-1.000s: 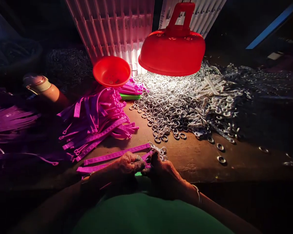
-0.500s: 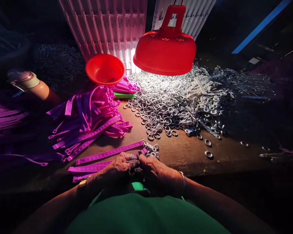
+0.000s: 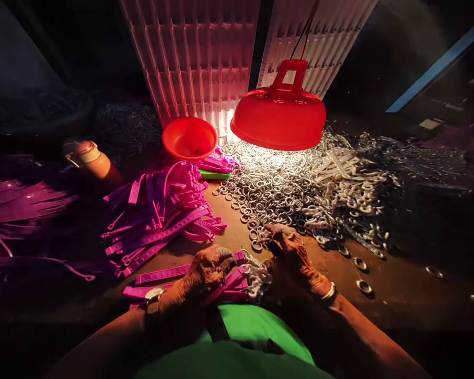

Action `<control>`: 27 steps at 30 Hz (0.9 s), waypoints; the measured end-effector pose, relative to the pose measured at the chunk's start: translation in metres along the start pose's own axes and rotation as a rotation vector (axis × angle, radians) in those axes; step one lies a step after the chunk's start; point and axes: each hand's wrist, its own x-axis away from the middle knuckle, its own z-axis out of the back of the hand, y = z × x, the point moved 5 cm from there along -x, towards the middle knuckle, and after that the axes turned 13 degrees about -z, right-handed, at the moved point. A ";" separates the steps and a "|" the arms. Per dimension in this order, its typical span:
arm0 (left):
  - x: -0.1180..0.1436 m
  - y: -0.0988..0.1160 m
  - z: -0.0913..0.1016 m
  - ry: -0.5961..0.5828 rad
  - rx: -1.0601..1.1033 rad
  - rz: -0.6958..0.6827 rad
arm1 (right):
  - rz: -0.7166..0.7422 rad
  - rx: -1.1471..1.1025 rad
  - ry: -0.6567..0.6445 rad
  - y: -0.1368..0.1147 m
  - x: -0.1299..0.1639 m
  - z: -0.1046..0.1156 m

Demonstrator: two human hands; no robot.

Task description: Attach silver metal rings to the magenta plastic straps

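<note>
Dim workbench (image 3: 319, 263) under a single hanging red lamp (image 3: 278, 118), whose light falls at upper centre on a wide heap of silver metal rings (image 3: 296, 184), kept close for picking. At centre left we see a loose pile of magenta plastic straps (image 3: 161, 210), with an orange bowl (image 3: 189, 138) behind it and a bottle (image 3: 90, 158) farther left. At lower centre our left hand (image 3: 207, 268) is closed around a few magenta straps (image 3: 231, 281), steadying them; their ends carry a cluster of threaded rings (image 3: 256, 273). Our right hand (image 3: 290, 250) reaches to the heap's near edge, fingers curled down on the rings; whether it has pinched one we cannot tell.
</note>
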 end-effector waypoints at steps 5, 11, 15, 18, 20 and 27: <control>-0.015 -0.046 0.055 0.261 -0.438 0.142 | 0.030 0.241 0.000 0.023 -0.010 -0.028; -0.027 -0.069 0.070 0.230 -0.605 0.129 | 0.023 0.199 0.037 0.042 -0.003 -0.041; -0.024 -0.068 0.069 0.217 -0.625 0.123 | 0.009 0.184 0.133 0.053 0.004 -0.041; -0.019 -0.062 0.066 0.175 -0.644 0.111 | 0.022 0.194 0.160 0.057 0.007 -0.039; -0.014 -0.059 0.063 0.147 -0.647 0.101 | 0.053 0.185 0.176 0.057 0.010 -0.036; 0.002 -0.055 0.055 0.127 -0.556 0.112 | -0.017 0.218 0.248 0.047 0.022 -0.026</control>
